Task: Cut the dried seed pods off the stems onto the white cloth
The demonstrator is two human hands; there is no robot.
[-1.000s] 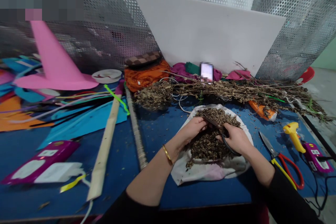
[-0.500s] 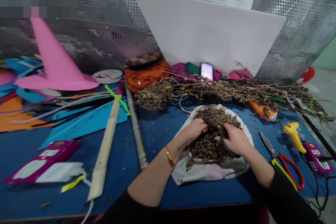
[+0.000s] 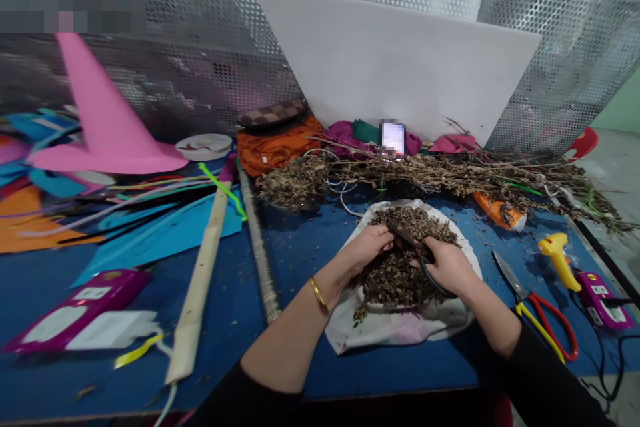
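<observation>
Over a heap of dried, crumbled plant bits (image 3: 397, 285), both my hands work close together. The heap lies on a white cloth (image 3: 387, 330) on the blue table (image 3: 295, 273). My right hand (image 3: 447, 267) is closed around the dark handles of a pair of scissors (image 3: 409, 236), whose blades point up and left toward my other hand. My left hand (image 3: 367, 247), with a gold bangle on its wrist, is closed in a pinch near the blade tips. What sits between its fingers is too small and dark to make out.
Dried stems (image 3: 440, 170) lie along the back, with a lit phone (image 3: 393, 139) among them. Red-and-yellow-handled scissors (image 3: 520, 290) and a yellow glue gun (image 3: 563, 260) lie right. To the left are a wooden stick (image 3: 203, 293), a pink pointed hat (image 3: 100, 127) and a purple power strip (image 3: 85, 310).
My hands and the scissors stay in nearly the same place over the heap. The whole view shifts very slightly.
</observation>
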